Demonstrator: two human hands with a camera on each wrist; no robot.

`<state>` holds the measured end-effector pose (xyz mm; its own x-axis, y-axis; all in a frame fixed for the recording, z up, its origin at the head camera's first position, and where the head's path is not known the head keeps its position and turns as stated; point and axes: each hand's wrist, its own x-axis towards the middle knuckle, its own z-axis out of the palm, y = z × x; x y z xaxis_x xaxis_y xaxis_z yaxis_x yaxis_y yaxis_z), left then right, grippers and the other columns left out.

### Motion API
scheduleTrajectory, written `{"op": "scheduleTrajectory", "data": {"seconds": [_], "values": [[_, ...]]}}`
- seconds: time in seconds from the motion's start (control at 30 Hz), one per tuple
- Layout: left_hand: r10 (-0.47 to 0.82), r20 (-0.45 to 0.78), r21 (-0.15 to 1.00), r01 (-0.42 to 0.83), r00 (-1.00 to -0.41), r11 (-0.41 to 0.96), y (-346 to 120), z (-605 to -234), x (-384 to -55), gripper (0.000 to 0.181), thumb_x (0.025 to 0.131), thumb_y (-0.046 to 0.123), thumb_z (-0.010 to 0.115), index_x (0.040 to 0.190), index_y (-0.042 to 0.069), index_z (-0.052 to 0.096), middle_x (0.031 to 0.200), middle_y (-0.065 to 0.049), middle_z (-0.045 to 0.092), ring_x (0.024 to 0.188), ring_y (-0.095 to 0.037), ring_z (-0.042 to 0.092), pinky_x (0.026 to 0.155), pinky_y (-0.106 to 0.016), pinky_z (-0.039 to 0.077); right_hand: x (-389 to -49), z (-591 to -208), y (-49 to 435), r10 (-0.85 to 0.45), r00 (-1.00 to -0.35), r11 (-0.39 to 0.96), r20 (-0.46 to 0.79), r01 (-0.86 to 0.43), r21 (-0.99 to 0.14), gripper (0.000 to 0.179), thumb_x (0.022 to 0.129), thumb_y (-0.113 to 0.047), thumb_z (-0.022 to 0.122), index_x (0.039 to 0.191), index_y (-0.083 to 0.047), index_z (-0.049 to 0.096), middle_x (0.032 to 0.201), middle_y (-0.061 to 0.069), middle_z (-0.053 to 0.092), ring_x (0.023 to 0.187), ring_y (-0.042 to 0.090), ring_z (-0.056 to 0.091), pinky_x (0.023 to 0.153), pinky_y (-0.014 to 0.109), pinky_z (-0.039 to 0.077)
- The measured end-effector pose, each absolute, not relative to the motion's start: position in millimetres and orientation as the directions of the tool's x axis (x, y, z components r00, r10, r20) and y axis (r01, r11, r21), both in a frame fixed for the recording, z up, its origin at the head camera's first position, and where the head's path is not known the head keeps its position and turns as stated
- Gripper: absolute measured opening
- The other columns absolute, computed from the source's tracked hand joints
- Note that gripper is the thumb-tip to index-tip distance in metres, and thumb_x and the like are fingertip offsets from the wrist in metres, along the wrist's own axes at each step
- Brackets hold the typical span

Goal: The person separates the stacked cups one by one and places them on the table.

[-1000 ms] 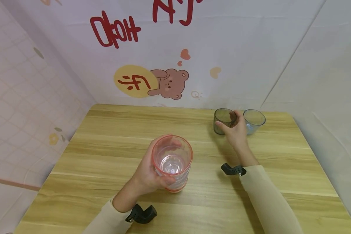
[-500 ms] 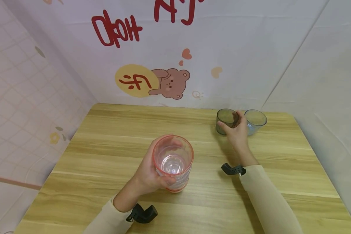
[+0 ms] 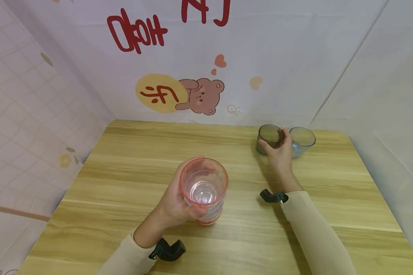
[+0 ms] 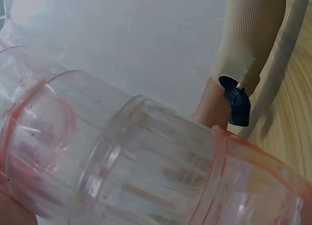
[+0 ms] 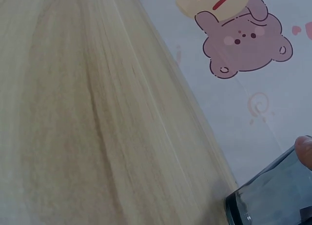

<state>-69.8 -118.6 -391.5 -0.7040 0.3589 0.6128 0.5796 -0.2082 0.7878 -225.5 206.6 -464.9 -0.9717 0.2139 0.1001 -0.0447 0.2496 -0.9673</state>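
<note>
Cups in both hands, one near, one by the far edge

The left hand [image 3: 177, 202] is closed round a clear cup [image 3: 206, 191] with pinkish-red rims, held near the middle of the wooden table [image 3: 130, 172], mouth up. Several rings run round its side in the left wrist view; I cannot tell whether it is one cup or a nested stack, nor whether the base touches the wood. The right hand [image 3: 280, 154] grips a smoky grey cup [image 3: 270, 133], thumb on the near side, fingers on the far right. This cup is upright close to the far edge, which runs along the foot of the wall [image 3: 282, 46].

To the right, a blue-tinted cup [image 3: 302, 140] sits just beside the gripping fingers, so room is tight on that flank; a strip of wood separates it from the table's right edge. Leftward from the grey cup, a broad run of wood reaches the left edge, and another lies between the two hands.

On the wall, a yellow disc [image 3: 161, 93] beside a cartoon bear [image 3: 203, 95] carries a red character, turned sideways, that looks like 乐. I cannot read the larger red strokes [image 3: 137, 32] higher up, some cut off by the top of the head view.
</note>
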Motion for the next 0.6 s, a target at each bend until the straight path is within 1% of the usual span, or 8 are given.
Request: {"op": "scheduleTrajectory", "data": {"seconds": [0.23, 0.4, 0.47, 0.6], "values": [[0.359, 0.614, 0.787, 0.578, -0.703, -0.214, -118, -392, -70, 0.096, 0.095, 0.049, 0.080, 0.157, -0.005, 0.031, 0.146, -0.002, 0.059, 0.136, -0.020, 0.060, 0.117, -0.037, 0.053, -230, -466, 206, 0.215, -0.971, 0.250, 0.104, -0.048, -0.967, 0.101, 0.098, -0.019, 0.082, 0.171, -0.006, 0.013, 0.175, 0.013, 0.029, 0.168, 0.022, 0.021, 0.137, 0.034, 0.022], [0.361, 0.613, 0.788, 0.575, -0.702, -0.220, -118, -392, -70, 0.095, 0.095, 0.049, 0.080, 0.158, -0.004, 0.031, 0.146, -0.002, 0.060, 0.135, -0.019, 0.061, 0.116, -0.037, 0.054, -229, -465, 208, 0.191, -0.978, 0.274, 0.088, -0.033, -0.961, 0.105, 0.098, -0.023, 0.082, 0.171, -0.005, 0.010, 0.176, 0.015, 0.026, 0.168, 0.025, 0.021, 0.137, 0.038, 0.022], [0.362, 0.617, 0.785, 0.575, -0.698, -0.230, -117, -392, -71, 0.094, 0.095, 0.048, 0.080, 0.158, -0.003, 0.032, 0.146, -0.002, 0.060, 0.134, -0.020, 0.061, 0.116, -0.038, 0.054, -227, -463, 209, 0.176, -0.982, 0.280, 0.074, -0.022, -0.960, 0.109, 0.098, -0.026, 0.082, 0.172, -0.005, 0.005, 0.178, 0.016, 0.021, 0.168, 0.027, 0.018, 0.137, 0.040, 0.021], [0.365, 0.619, 0.785, 0.567, -0.696, -0.251, -117, -392, -72, 0.093, 0.094, 0.047, 0.081, 0.159, 0.000, 0.032, 0.146, -0.001, 0.060, 0.134, -0.021, 0.061, 0.116, -0.038, 0.054, -219, -455, 210, 0.149, -0.988, 0.302, 0.034, 0.013, -0.953, 0.117, 0.099, -0.032, 0.080, 0.172, -0.007, -0.007, 0.182, 0.016, 0.004, 0.170, 0.028, 0.009, 0.138, 0.041, 0.016]]}}
